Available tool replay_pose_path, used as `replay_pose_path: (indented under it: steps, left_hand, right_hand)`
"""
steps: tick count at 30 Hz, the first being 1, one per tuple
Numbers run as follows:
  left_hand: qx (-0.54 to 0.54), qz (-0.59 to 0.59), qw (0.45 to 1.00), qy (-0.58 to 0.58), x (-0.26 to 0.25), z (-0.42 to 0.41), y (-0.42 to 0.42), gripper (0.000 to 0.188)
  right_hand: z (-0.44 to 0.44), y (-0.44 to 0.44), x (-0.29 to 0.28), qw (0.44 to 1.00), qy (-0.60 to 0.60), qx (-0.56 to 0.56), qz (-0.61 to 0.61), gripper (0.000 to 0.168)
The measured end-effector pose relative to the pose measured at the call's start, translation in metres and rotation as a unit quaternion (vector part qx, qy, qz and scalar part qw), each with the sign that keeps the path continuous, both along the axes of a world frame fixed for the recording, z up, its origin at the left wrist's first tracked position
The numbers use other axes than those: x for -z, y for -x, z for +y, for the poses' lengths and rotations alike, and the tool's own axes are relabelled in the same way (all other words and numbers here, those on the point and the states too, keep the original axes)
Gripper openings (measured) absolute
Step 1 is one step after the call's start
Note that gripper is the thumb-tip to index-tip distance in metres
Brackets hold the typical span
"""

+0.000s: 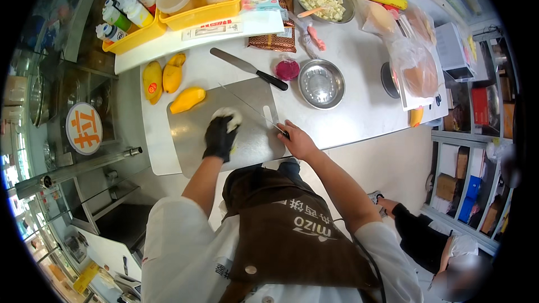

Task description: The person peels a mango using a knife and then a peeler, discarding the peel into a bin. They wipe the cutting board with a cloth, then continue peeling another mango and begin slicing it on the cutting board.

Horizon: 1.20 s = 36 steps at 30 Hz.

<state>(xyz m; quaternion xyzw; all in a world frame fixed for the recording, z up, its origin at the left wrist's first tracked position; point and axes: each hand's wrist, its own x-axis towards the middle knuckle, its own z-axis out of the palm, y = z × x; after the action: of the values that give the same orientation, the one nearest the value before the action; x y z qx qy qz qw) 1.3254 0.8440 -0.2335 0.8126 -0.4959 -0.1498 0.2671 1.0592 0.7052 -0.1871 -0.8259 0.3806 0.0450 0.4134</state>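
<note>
My left hand (pixel 220 136), in a black glove, is on a crumpled white cloth (pixel 228 114) over the grey cutting board (pixel 252 145). My bare right hand (pixel 298 139) grips the dark handle of a long, thin-bladed knife (pixel 246 103). The blade points away to the upper left across the board. A yellow mango (pixel 188 99), seemingly peeled, lies at the board's far left corner. Beyond it rest a mango with a sticker (pixel 152 81) and another yellow mango (pixel 172 73). A small yellow scrap shows beside my left wrist.
An offset-free icing spatula (pixel 248 67) lies behind the board. A steel bowl (pixel 321 84) stands right of it, near a wrapped magenta item (pixel 286 69). Farther back is a bowl of pale cubes (pixel 322 4). Yellow bins (pixel 202 14) sit on a shelf. Another person (pixel 425 235) is at lower right.
</note>
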Motion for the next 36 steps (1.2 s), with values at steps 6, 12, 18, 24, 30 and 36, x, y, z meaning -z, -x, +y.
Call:
replay_pose_path:
  steps: [6,12,18,24,30,36]
  left_hand:
    - [-0.212,0.206,0.943,-0.151,-0.026,0.081,-0.015,0.036]
    - [-0.144,0.708,0.689,0.047,-0.063,0.0,0.062,0.04]
    - [-0.059,0.723,0.689,-0.012,-0.093,-0.073,0.137,0.032]
    - [-0.114,0.744,0.659,-0.007,-0.076,-0.123,0.145,0.029]
    - [-0.035,0.77,0.63,-0.095,-0.077,-0.158,0.11,0.041]
    - [0.127,0.396,0.898,-0.14,-0.085,-0.159,0.235,0.036]
  right_hand:
    - [0.0,-0.016,-0.027,0.999,0.021,0.023,0.042,0.034]
    - [0.026,-0.011,-0.044,0.99,0.087,0.082,-0.075,0.031]
    - [0.029,0.018,-0.083,0.991,0.084,0.104,0.021,0.038]
    - [0.057,0.103,-0.111,0.977,0.03,0.184,0.101,0.03]
    - [0.128,0.25,-0.108,0.953,-0.015,0.285,0.102,0.029]
    - [0.122,0.336,-0.099,0.905,0.055,0.414,0.075,0.031]
